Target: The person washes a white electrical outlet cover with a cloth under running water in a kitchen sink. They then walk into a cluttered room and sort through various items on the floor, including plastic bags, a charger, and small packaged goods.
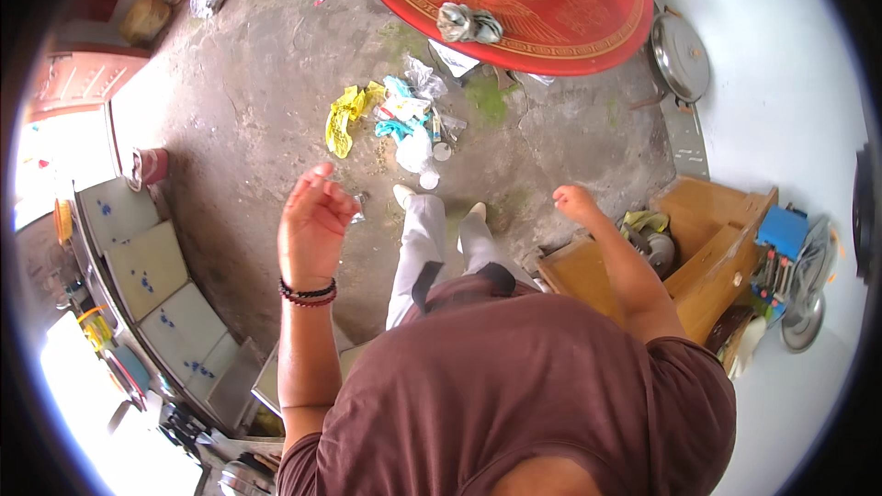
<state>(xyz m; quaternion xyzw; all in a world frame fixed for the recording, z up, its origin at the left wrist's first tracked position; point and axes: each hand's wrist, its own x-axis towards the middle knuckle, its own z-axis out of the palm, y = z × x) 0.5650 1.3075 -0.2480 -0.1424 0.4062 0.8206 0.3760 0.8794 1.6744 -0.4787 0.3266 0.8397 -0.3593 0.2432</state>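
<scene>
My left hand [316, 220] is raised over the concrete floor, palm partly up with the fingers loosely curled and apart, and holds nothing. Two beaded bracelets [308, 293] circle its wrist. On the other side, my right hand [576, 204] is held out with its fingers curled in; nothing shows in it. Between and beyond the hands, a pile of plastic bags and wrappers [413, 110] lies on the floor past my feet, with a yellow plastic bag [342, 117] at its left side. Near my left fingertips, a small clear wrapper [357, 208] lies on the floor.
A round red table [551, 48] with a knotted grey cloth [469, 23] on it stands ahead. An open wooden drawer cabinet [716, 255] is at right, a metal pan lid [681, 57] by the wall. Floral-fronted cabinets [148, 275] line the left, near a red bin [149, 167].
</scene>
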